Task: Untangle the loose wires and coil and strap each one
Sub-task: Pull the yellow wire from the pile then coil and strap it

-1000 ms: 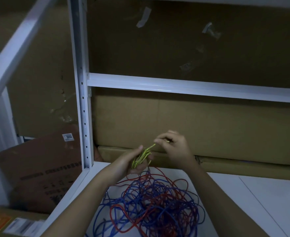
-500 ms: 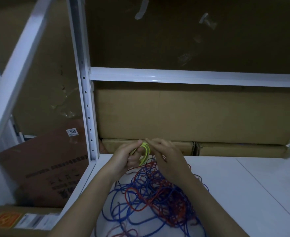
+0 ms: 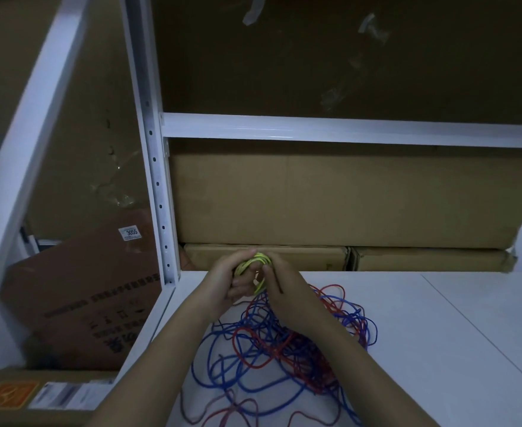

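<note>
Both hands, left hand [image 3: 222,285] and right hand [image 3: 287,291], are gripping the small yellow-green wire coil [image 3: 255,266] above the tangled red and blue wires [image 3: 284,343], likely keeping its loops together for strapping.

Both hands meet at the frame's centre over the shelf [image 3: 407,334], the left hand [image 3: 222,285] and right hand [image 3: 287,288] around a small wire coil [image 3: 255,263]. Below them lies the tangle of wires [image 3: 269,349] (spreading lower centre). Cardboard boxes [image 3: 330,198] stand behind; an upright post [image 3: 158,195] rises at left, with a leaning carton [image 3: 78,291] beyond it.
</note>
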{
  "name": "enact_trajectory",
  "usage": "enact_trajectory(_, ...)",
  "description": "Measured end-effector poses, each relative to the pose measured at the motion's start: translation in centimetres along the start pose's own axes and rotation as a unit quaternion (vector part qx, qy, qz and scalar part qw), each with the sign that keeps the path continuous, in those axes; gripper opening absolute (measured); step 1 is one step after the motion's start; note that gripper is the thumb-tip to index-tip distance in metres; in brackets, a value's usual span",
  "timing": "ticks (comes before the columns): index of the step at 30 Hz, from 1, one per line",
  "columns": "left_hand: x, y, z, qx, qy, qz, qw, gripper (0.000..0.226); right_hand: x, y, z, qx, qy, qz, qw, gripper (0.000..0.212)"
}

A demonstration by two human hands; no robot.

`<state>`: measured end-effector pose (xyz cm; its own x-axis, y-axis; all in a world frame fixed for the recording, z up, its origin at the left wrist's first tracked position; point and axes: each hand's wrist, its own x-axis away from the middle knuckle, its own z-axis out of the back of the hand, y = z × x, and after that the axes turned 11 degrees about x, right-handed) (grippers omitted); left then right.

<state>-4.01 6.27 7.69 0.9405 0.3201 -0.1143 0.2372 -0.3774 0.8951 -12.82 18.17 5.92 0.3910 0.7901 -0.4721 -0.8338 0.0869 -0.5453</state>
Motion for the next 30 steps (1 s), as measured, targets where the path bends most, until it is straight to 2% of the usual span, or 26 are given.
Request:
enact_trajectory(3, -0.7, -0.3, -0.5, -0.088, 0.06, -0.024, 0.994, 0.041, -0.5, 0.2, -0.8, 0.004, 0.04, -0.026, 0.999, 0.028)
enact_trajectory(6, -1.2, -1.0, -0.4, -0.217, 0.102, -0.093, 0.966, 0.043, -0.6, 0.7, -1.2, 0.035, 0.067, -0.046, 0.996, 0.027)
enact_trajectory(8, -1.2, -1.4, -0.3, -0.274, 0.105, -0.11, 0.95, 0.039, -0.4, 1.0, -1.2, 0.06, 0.087, -0.042, 0.994, 0.026)
enact_trajectory(9, -1.1, -1.6, -0.3, -0.312, 0.103, -0.117, 0.937, 0.035, -0.3, 1.3, -1.2, 0.073, 0.093, -0.036, 0.992, 0.026)
enact_trajectory(11, -1.3, -2.2, -0.1, -0.385, 0.097, -0.201, 0.896, 0.021, 0.1, 1.8, -1.0, 0.098, 0.09, -0.031, 0.991, 0.025)
enact_trajectory(12, -1.4, -2.6, -0.2, -0.433, 0.088, -0.232, 0.866, 0.021, 0.3, 2.0, -0.8, 0.096, 0.087, -0.033, 0.991, 0.025)
enact_trajectory(15, -1.9, -3.6, -1.4, -0.448, 0.098, -0.164, 0.874, 0.029, 1.1, 2.3, 0.0, 0.046, 0.098, -0.054, 0.993, 0.027)
enact_trajectory(16, -2.4, -4.2, -1.5, -0.478, 0.094, -0.177, 0.855, 0.028, 1.4, 2.3, 0.3, 0.029, 0.105, -0.064, 0.992, 0.027)
enact_trajectory(18, -3.1, -5.1, -2.0, -0.561, 0.089, -0.202, 0.798, 0.028, 2.1, 2.5, 0.8, -0.005, 0.119, -0.088, 0.989, 0.026)
enact_trajectory(20, -3.6, -5.6, -3.0, -0.552, 0.081, -0.27, 0.785, 0.032, 2.9, 2.8, 1.4, -0.015, 0.119, -0.116, 0.986, 0.026)
enact_trajectory(22, -3.6, -6.1, -4.4, -0.546, 0.046, -0.313, 0.776, 0.034, 3.7, 3.0, 2.0, 0.014, 0.114, -0.145, 0.983, 0.026)
enact_trajectory(26, -4.1, -6.8, -7.1, -0.483, 0.085, -0.29, 0.821, 0.025, 5.4, 3.7, 3.3, 0.089, 0.125, -0.195, 0.969, 0.029)
enact_trajectory(30, -4.3, -8.0, -10.0, -0.484, 0.069, -0.294, 0.821, 0.028, 6.9, 5.0, 5.2, 0.082, 0.147, -0.212, 0.963, 0.032)
